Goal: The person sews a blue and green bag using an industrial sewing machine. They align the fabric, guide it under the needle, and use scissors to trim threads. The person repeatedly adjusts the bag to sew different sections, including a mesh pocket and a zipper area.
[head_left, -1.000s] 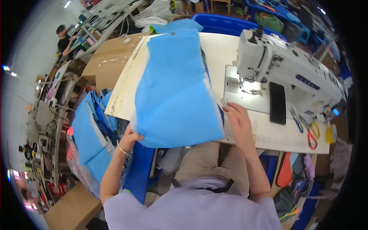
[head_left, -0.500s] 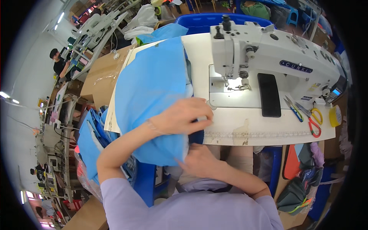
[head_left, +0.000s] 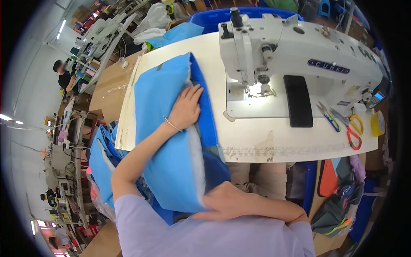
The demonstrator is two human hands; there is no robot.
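Observation:
A long, folded light-blue fabric piece (head_left: 162, 162) with a pale edge lies left of the sewing machine and hangs over the table's (head_left: 218, 47) front edge. Darker blue layers (head_left: 205, 122) show along its right side. My left hand (head_left: 186, 105), braceleted at the wrist, rests on the fabric with its fingers stretched out. My right hand (head_left: 220, 201) touches the fabric's hanging near end; motion smears its fingers. The white sewing machine (head_left: 261, 47) stands to the right of both hands.
A black phone (head_left: 300, 101), snips (head_left: 332, 120), red-and-yellow scissors (head_left: 353, 137) and yellow tape (head_left: 377, 123) lie at right. More blue fabric (head_left: 98, 158) is piled at lower left. A blue bin (head_left: 207, 19) stands behind the table; a co-worker (head_left: 66, 77) sits at far left.
The fabric has been turned and folded, showing darker layers, and now hangs lower. My left hand has moved up onto it; my right hand has moved down toward my lap with the near end.

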